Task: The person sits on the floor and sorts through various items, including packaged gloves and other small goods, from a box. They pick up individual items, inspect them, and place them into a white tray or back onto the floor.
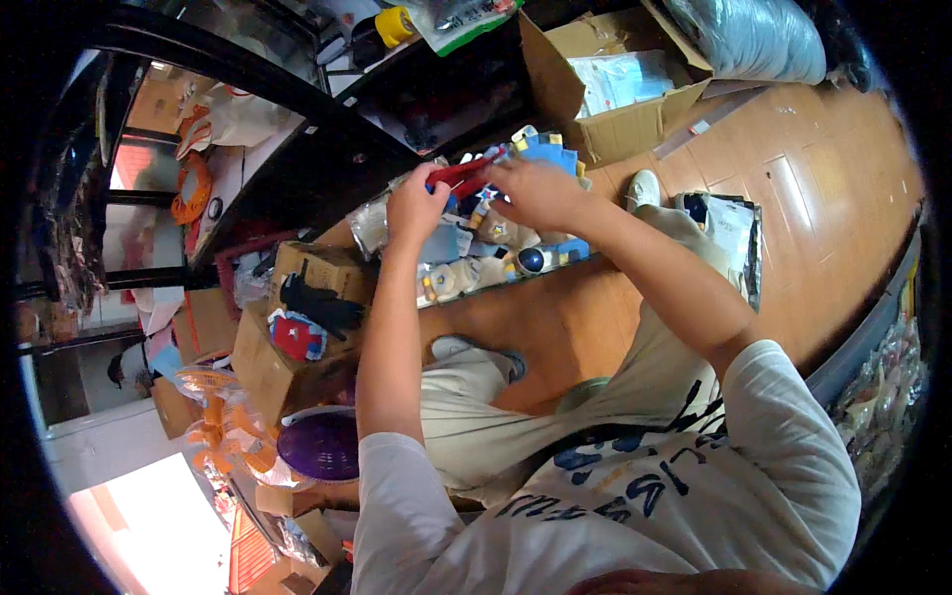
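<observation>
My left hand is closed on one end of a red knitted piece, with its thumb on top. Whether this is a small glove or a sock is unclear. My right hand is blurred, its fingertips at the other end of the red piece; their grip cannot be made out. Below both hands lies a spread of small knitted goods in blue, beige and yellow, some bearing stars. A dark blue round patch shows near the front edge of that spread.
An open carton holding plastic packets stands beyond the spread. Closed cartons at the left carry a black glove and a red-and-blue knitted piece. A purple basin, orange fans and a packet stack are nearby.
</observation>
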Demonstrator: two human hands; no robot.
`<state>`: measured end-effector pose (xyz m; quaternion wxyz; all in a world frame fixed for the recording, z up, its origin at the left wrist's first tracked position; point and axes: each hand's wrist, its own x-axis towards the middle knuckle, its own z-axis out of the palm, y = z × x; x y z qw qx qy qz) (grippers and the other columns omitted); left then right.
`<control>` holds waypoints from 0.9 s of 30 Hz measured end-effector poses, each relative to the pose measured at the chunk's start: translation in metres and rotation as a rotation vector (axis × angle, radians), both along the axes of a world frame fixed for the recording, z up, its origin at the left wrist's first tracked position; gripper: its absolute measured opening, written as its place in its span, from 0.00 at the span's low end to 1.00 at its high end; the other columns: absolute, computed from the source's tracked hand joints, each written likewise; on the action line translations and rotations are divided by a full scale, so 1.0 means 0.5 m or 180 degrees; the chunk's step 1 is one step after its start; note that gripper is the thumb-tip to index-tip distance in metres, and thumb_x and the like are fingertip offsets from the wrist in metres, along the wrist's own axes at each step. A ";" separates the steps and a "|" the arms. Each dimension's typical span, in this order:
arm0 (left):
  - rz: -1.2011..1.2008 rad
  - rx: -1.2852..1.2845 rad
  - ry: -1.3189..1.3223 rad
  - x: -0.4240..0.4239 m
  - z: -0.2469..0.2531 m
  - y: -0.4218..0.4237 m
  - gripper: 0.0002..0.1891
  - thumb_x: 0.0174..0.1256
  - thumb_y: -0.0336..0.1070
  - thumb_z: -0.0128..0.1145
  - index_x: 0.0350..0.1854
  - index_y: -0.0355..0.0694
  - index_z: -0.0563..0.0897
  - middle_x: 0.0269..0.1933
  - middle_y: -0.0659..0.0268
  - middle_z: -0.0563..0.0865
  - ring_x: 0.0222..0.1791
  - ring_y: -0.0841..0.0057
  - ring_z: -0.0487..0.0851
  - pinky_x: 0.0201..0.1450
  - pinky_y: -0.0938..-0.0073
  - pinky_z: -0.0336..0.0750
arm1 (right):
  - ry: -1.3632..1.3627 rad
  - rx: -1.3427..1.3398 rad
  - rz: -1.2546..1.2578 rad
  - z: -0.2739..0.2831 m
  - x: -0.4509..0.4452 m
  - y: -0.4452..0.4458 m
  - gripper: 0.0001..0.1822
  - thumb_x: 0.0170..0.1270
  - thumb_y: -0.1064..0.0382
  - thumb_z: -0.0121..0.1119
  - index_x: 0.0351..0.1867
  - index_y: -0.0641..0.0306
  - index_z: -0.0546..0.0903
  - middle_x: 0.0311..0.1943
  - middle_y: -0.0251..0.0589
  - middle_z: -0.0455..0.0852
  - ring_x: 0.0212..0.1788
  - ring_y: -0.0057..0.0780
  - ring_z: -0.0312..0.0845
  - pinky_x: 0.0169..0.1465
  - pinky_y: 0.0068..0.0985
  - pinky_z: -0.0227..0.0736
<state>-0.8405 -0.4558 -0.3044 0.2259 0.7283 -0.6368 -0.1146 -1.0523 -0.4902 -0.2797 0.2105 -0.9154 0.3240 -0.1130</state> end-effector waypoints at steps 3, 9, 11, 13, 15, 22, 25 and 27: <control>-0.0215 0.0097 0.0369 0.003 0.062 0.021 0.14 0.54 0.37 0.55 0.42 0.39 0.82 0.39 0.56 0.85 0.37 0.64 0.84 0.43 0.71 0.76 | -0.1125 -0.1061 -0.0228 0.002 0.009 0.000 0.36 0.45 0.54 0.69 0.57 0.60 0.69 0.58 0.51 0.71 0.61 0.48 0.65 0.62 0.43 0.60; -0.0727 0.0762 0.1716 -0.004 0.122 0.058 0.12 0.57 0.33 0.53 0.42 0.34 0.80 0.35 0.66 0.85 0.33 0.79 0.81 0.38 0.78 0.75 | -0.0897 -0.0842 0.0166 0.003 0.023 0.021 0.31 0.42 0.54 0.70 0.50 0.61 0.74 0.62 0.48 0.66 0.67 0.42 0.56 0.70 0.50 0.41; -0.0428 0.0754 0.2566 -0.005 0.134 0.079 0.11 0.63 0.36 0.52 0.42 0.36 0.80 0.34 0.68 0.83 0.33 0.82 0.80 0.37 0.81 0.74 | -0.0950 0.0460 0.0282 0.001 0.024 0.020 0.24 0.48 0.56 0.67 0.46 0.63 0.75 0.50 0.46 0.74 0.54 0.39 0.67 0.60 0.41 0.56; 0.0000 0.0520 0.3267 -0.002 0.145 0.105 0.12 0.66 0.39 0.51 0.43 0.37 0.79 0.35 0.68 0.83 0.34 0.81 0.80 0.39 0.81 0.74 | -0.0975 0.1783 0.0401 0.001 0.030 0.023 0.17 0.54 0.58 0.64 0.42 0.64 0.77 0.38 0.45 0.82 0.40 0.36 0.79 0.50 0.32 0.72; 0.0170 0.0435 0.4443 0.013 0.137 0.133 0.19 0.68 0.49 0.50 0.53 0.40 0.75 0.48 0.64 0.81 0.47 0.74 0.79 0.51 0.74 0.73 | -0.1810 0.2522 0.0473 -0.016 0.038 0.039 0.11 0.61 0.62 0.60 0.41 0.64 0.77 0.30 0.37 0.83 0.32 0.23 0.77 0.38 0.22 0.73; 0.0071 -0.0341 0.5471 -0.059 0.066 0.250 0.25 0.65 0.41 0.58 0.63 0.43 0.67 0.61 0.64 0.74 0.58 0.72 0.74 0.61 0.67 0.69 | -0.2413 0.4329 0.0272 0.024 0.058 0.091 0.17 0.70 0.60 0.48 0.57 0.64 0.72 0.47 0.37 0.81 0.46 0.19 0.75 0.51 0.21 0.71; 0.0624 -0.0525 0.5396 -0.081 0.050 0.236 0.20 0.65 0.36 0.57 0.59 0.41 0.71 0.56 0.66 0.77 0.55 0.75 0.76 0.57 0.69 0.72 | -0.2086 0.3006 0.0795 -0.007 0.076 0.109 0.21 0.72 0.56 0.44 0.61 0.64 0.69 0.50 0.40 0.80 0.51 0.22 0.73 0.56 0.24 0.68; 0.0970 -0.0610 0.5384 -0.089 0.049 0.233 0.17 0.67 0.35 0.55 0.56 0.41 0.73 0.53 0.66 0.80 0.52 0.75 0.78 0.57 0.67 0.71 | -0.1406 0.2948 0.0573 -0.006 0.053 0.115 0.24 0.72 0.52 0.42 0.62 0.65 0.68 0.51 0.43 0.79 0.53 0.27 0.73 0.58 0.25 0.66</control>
